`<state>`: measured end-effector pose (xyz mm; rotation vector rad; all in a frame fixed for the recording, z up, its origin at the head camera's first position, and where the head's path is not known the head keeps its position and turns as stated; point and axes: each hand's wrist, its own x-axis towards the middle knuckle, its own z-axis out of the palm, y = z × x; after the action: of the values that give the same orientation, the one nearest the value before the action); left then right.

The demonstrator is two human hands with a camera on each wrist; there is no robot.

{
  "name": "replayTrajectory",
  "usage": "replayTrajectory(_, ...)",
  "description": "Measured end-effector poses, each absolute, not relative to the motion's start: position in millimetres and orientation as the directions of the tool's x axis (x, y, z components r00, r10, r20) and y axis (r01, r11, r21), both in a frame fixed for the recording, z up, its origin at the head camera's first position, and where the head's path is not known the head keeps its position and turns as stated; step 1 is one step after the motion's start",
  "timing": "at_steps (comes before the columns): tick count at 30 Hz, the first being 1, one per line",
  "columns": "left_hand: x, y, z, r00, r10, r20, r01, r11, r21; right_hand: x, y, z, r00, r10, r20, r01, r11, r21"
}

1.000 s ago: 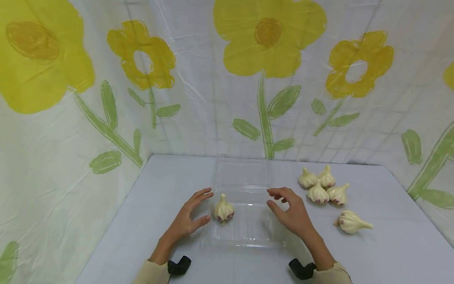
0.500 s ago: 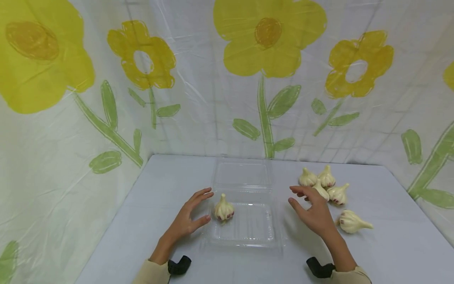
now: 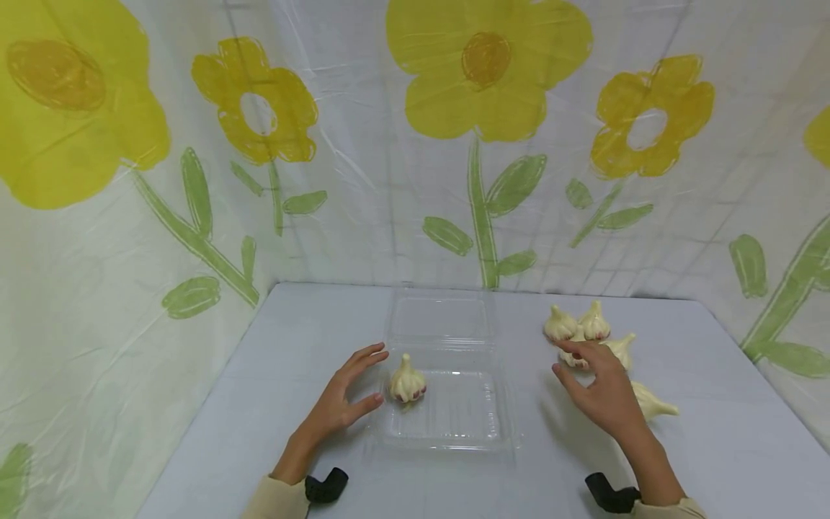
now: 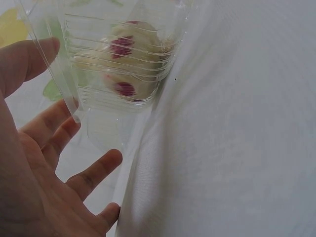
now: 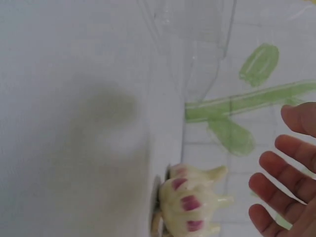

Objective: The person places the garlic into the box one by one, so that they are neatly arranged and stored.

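Observation:
A clear plastic container point(image 3: 454, 441) lies with its lid point(image 3: 443, 317) folded back, and one garlic bulb point(image 3: 408, 380) stands at its left side. My left hand point(image 3: 340, 396) is at the container's left edge with spread fingers; in the left wrist view the hand point(image 4: 54, 173) has its thumb and fingers by the clear rim point(image 4: 71, 106). On the right, my right hand point(image 3: 606, 393) hangs over the table, partly covering the garlic group point(image 3: 560, 324) and a lone bulb point(image 3: 655, 405). The right wrist view shows that hand point(image 5: 291, 182) empty, its fingers apart, beside garlic point(image 5: 190, 202).
A white cloth covers the table point(image 3: 311, 317). Behind it hangs a curtain point(image 3: 363, 216) printed with yellow flowers. Black curved pieces sit at both wrists, one at the left point(image 3: 327, 486) and one at the right point(image 3: 611, 494).
My right hand has moved right, from the container's right side to the garlic bulbs, and now covers part of them. The left hand has stayed at the container's left edge.

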<state>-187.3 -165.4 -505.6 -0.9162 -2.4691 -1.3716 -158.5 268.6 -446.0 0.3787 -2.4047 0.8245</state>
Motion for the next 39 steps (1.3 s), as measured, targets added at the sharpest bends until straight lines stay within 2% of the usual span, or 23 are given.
replayTrajectory(10, -188, -166, -507, -0.793, 0.431, 0.430, 0.594, 0.389, 0.704, -153, 300, -434, -0.830, -0.087, 0.551, -0.353, 0.846, -0.399)
replayTrajectory(18, -188, -166, -506, -0.793, 0.430, 0.432, 0.594, 0.392, 0.702, -143, 335, -428, -0.919, 0.003, 0.395, -0.196, 0.865, -0.463)
replayTrajectory(27, -189, -167, -508, -0.793, 0.428, 0.434, 0.596, 0.396, 0.698, -134, 367, -436, -0.933, 0.081, 0.351, -0.136, 0.823, -0.551)
replayTrajectory(32, -189, -166, -506, -0.793, 0.430, 0.431, 0.594, 0.391, 0.703, -130, 385, -442, -0.935, 0.123, 0.332, -0.092, 0.821, -0.564)
replayTrajectory(39, -189, -166, -507, -0.794, 0.426, 0.433, 0.594, 0.397, 0.699, -123, 406, -450, -0.958, 0.118, 0.262, -0.053, 0.824, -0.565)
